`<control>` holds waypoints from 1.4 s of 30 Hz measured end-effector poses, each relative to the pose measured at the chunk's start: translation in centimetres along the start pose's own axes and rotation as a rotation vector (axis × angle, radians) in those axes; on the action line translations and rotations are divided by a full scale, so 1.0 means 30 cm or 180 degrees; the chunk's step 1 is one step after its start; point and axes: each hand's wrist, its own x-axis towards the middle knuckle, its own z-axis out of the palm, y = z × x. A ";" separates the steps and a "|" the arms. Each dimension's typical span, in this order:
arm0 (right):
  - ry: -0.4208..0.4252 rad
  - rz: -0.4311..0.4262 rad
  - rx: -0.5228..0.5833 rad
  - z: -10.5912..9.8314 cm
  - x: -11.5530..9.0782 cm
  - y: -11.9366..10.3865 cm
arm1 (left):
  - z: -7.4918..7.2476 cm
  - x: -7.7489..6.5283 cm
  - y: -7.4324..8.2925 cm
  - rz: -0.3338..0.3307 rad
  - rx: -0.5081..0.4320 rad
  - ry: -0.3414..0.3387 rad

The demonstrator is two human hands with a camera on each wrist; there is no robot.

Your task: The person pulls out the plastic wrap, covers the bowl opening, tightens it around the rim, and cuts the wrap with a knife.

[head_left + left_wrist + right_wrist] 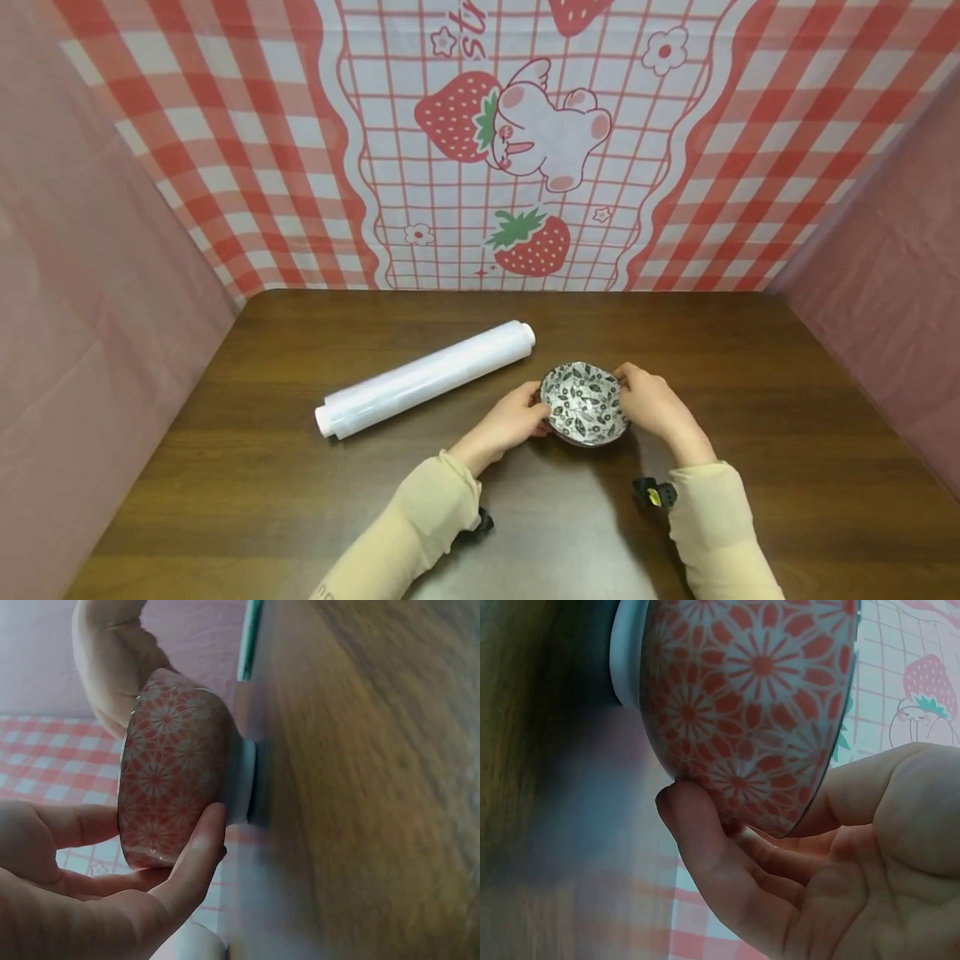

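A bowl (pixel 583 404) has a white inside with dark leaves and, in the wrist views, a red outside (pixel 176 772) with white flowers. My left hand (pixel 516 414) grips its left side by the rim and wall. On the right side, my right hand (pixel 651 402) holds it, with fingers on the rim and lower wall in the right wrist view. The bowl's pale foot (pixel 628 649) is close to the tabletop; whether it touches I cannot tell. Left of the bowl lies a roll of cling film (pixel 427 379), apart from both hands.
The brown wooden table (pixel 247 492) carries the bowl and roll. Behind it hangs a red-and-white checked cloth (pixel 285 158) with strawberries, and pink cloths (pixel 97 275) hang at both sides. Black wrist devices (pixel 654 493) show under the sleeves.
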 end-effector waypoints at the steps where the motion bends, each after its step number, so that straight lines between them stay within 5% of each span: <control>1: -0.0008 0.0002 -0.0003 0.000 -0.002 -0.004 | -0.006 -0.004 0.002 -0.0014 -0.0058 -0.0028; 7: -0.0076 0.0017 -0.0002 0.012 -0.009 -0.020 | -0.040 -0.027 0.007 -0.0129 -0.0308 -0.0166; 28: -0.0415 -0.0141 0.0249 0.057 -0.066 -0.093 | -0.129 -0.109 -0.003 -0.0231 0.0032 -0.0392; 42: -0.0759 -0.0226 0.0607 0.109 -0.059 -0.172 | -0.243 -0.182 -0.031 -0.0166 0.0178 -0.0409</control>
